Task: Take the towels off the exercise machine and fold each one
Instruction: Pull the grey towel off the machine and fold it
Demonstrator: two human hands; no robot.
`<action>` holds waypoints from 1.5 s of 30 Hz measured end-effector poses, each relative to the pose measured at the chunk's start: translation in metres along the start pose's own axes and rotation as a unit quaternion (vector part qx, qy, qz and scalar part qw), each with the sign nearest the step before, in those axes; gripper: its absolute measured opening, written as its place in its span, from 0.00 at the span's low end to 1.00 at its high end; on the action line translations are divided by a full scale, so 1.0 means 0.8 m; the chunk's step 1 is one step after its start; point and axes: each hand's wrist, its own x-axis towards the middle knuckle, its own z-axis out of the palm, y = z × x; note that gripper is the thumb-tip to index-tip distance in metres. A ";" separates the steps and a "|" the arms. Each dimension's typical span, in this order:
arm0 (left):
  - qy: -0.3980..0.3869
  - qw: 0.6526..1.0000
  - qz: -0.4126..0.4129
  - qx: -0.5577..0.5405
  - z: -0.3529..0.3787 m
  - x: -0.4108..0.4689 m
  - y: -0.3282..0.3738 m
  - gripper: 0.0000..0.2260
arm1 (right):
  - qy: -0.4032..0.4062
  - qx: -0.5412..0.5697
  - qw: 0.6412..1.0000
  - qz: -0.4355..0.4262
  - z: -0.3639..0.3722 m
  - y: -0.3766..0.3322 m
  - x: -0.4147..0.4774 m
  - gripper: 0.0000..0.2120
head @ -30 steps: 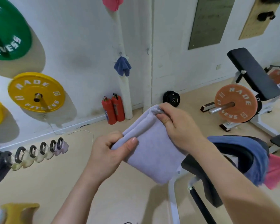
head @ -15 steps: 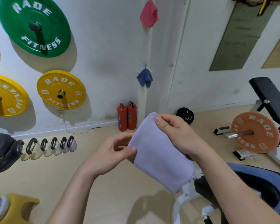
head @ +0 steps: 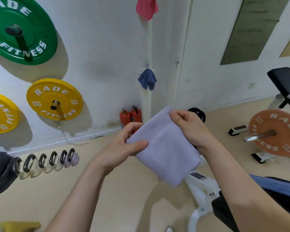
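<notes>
A folded lavender towel (head: 166,148) hangs in the air in front of me, held by both hands. My left hand (head: 124,144) pinches its left corner, thumb on the front face. My right hand (head: 189,128) grips the top right corner. A blue towel (head: 274,184) lies draped over the black pad of the exercise machine (head: 206,186) at the lower right, partly hidden by my right forearm.
Green (head: 20,29) and yellow (head: 54,102) weight plates hang on the wall at left. Kettlebells (head: 49,161) line the floor. Two red fire extinguishers (head: 130,117) stand by a white pipe with a blue cloth (head: 147,79) and a pink cloth (head: 146,7). A bench with an orange plate (head: 274,133) is at right.
The view has swung left and up, so less of the machine and blue towel shows. My left hand loosened briefly and has pinched the towel's left corner again; my right hand kept its hold.
</notes>
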 end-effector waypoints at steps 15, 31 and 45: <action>0.181 0.838 -0.095 -0.505 -0.014 0.288 0.014 0.13 | 0.113 -0.185 0.938 -0.269 -0.029 0.035 0.186 0.30; 0.115 0.991 0.056 -0.043 -0.135 0.506 0.047 0.11 | 0.156 0.131 0.979 -0.030 -0.087 -0.041 0.448 0.08; -0.008 0.919 0.215 0.329 -0.052 0.750 0.171 0.13 | -0.019 -0.161 0.965 -0.205 -0.279 -0.090 0.604 0.25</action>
